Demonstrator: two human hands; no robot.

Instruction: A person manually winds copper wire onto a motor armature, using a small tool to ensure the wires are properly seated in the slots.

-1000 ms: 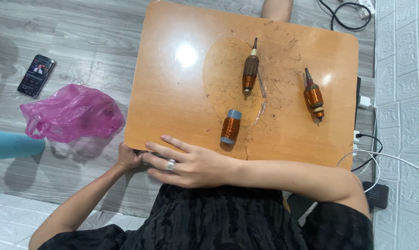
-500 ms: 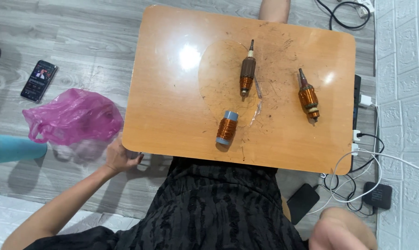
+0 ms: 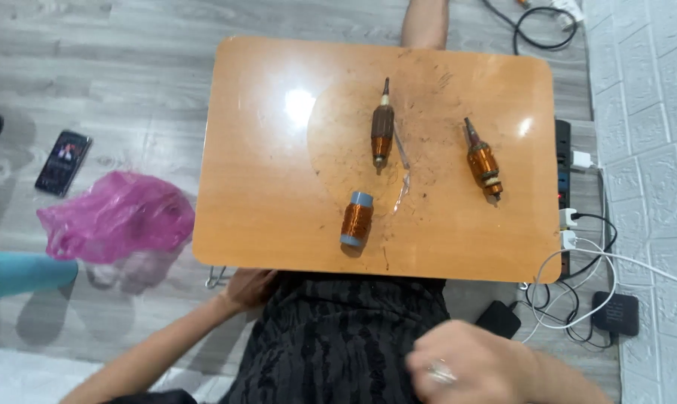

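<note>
My left hand sits just below the near edge of the small wooden table, its fingers partly hidden under the tabletop. My right hand, blurred and wearing a ring, is low over my dark patterned clothing, off the table. On the table lie a copper coil with blue ends, a motor armature in the middle and a second armature to the right. Neither hand touches them.
On the grey floor to the left are a pink plastic bag, a phone and a teal bottle. A power strip with plugs, white cables and a black adapter lies right of the table.
My right hand has left the near table edge and dropped to my lap at the lower right. My left hand stays under the table edge. The view has shifted slightly.
</note>
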